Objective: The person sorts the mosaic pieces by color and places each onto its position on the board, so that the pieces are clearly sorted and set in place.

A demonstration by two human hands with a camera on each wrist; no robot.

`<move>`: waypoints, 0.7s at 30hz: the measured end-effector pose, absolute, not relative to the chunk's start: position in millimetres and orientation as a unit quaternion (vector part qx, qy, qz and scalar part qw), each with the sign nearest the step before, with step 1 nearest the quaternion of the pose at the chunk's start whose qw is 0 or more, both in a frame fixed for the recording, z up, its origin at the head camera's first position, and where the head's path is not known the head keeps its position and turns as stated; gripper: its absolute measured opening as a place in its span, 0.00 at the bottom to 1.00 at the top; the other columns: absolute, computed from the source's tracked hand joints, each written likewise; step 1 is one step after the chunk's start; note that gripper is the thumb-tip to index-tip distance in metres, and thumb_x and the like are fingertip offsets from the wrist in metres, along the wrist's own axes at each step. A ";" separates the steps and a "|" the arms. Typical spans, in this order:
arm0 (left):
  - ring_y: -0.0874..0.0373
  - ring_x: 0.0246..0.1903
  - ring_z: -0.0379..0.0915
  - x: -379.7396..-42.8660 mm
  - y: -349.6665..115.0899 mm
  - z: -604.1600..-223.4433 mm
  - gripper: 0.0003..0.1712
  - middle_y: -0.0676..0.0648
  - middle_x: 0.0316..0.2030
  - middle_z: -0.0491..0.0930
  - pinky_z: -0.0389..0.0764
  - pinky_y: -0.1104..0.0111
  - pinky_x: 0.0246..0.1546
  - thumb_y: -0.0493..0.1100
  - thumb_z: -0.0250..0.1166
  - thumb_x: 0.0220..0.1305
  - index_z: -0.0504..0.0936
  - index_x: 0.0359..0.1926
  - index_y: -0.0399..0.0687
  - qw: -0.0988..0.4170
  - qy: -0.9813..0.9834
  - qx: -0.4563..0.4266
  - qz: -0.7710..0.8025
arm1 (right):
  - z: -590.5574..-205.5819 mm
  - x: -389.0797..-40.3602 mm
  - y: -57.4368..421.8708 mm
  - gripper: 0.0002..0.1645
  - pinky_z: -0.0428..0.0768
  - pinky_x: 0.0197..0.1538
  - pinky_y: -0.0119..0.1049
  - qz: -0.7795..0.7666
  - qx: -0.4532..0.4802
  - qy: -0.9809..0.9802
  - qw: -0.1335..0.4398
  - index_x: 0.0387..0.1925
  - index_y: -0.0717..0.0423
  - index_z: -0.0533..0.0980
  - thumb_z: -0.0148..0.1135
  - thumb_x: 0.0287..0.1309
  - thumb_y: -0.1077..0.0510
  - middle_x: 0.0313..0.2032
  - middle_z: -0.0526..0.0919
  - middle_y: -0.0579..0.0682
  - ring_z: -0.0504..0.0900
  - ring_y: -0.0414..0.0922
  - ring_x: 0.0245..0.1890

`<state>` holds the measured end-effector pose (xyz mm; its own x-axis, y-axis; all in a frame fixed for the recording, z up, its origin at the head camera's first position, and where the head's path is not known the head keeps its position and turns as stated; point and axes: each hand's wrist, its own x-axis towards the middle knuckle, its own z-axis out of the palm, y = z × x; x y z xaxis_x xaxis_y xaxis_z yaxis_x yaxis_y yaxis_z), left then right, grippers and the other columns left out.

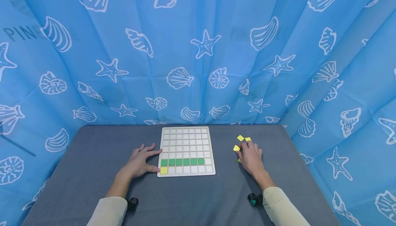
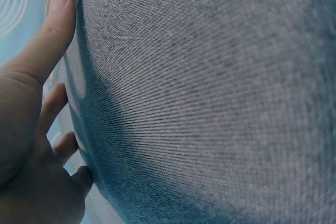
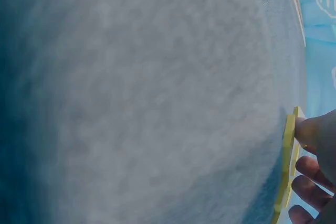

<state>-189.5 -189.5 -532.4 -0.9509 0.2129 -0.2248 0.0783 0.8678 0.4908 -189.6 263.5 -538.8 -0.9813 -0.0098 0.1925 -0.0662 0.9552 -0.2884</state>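
A white gridded board (image 1: 186, 152) lies on the grey table. Several green tiles (image 1: 178, 162) run along its second row from the bottom, and one yellow tile (image 1: 163, 170) fills the bottom left square. My left hand (image 1: 138, 161) has its fingers spread, with thumb and index fingertip at the board's left edge. Right of the board, my right hand (image 1: 251, 158) is over loose yellow tiles (image 1: 240, 138). Its thumb and index fingertips touch one yellow tile (image 1: 236, 148); whether they pinch it is unclear. In the right wrist view the thumb (image 3: 306, 131) is against yellow tile edges (image 3: 285, 166).
Grey cloth covers the table (image 1: 191, 198). A blue curtain (image 1: 198, 64) with white shells and starfish stands behind it and along the sides. Each wrist bears a black device, one on the left (image 1: 132, 204) and one on the right (image 1: 255, 199).
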 end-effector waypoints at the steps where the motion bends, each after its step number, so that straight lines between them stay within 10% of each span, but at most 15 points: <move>1: 0.31 0.80 0.37 -189.5 -189.5 -532.3 0.53 0.47 0.80 0.57 0.44 0.28 0.73 0.70 0.78 0.42 0.72 0.72 0.69 0.138 0.956 0.076 0.246 | -538.3 -189.6 262.9 0.15 0.67 0.44 0.51 0.148 0.021 -0.984 0.100 0.50 0.58 0.80 0.68 0.66 0.55 0.51 0.79 0.59 0.73 0.58 0.50; 10: 0.31 0.80 0.37 -189.6 -189.4 -532.1 0.53 0.46 0.80 0.57 0.43 0.29 0.73 0.68 0.79 0.43 0.72 0.72 0.68 0.139 0.956 0.075 0.248 | -528.9 -191.2 254.0 0.07 0.70 0.42 0.49 0.186 0.046 -0.974 0.119 0.40 0.55 0.80 0.70 0.62 0.60 0.35 0.85 0.51 0.78 0.53 0.40; 21: 0.31 0.80 0.36 -189.4 -189.2 -531.0 0.52 0.46 0.80 0.57 0.42 0.29 0.74 0.66 0.79 0.44 0.72 0.72 0.68 0.144 0.954 0.074 0.252 | -520.2 -189.7 235.5 0.08 0.78 0.46 0.43 0.299 0.024 -0.953 0.041 0.47 0.55 0.81 0.64 0.69 0.58 0.39 0.86 0.49 0.79 0.45 0.40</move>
<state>-189.4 -189.2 -531.0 -0.9475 0.2139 -0.2378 0.0687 0.8622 0.5019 -189.7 235.5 -520.2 -0.9955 -0.0210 0.0923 -0.0700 0.8196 -0.5686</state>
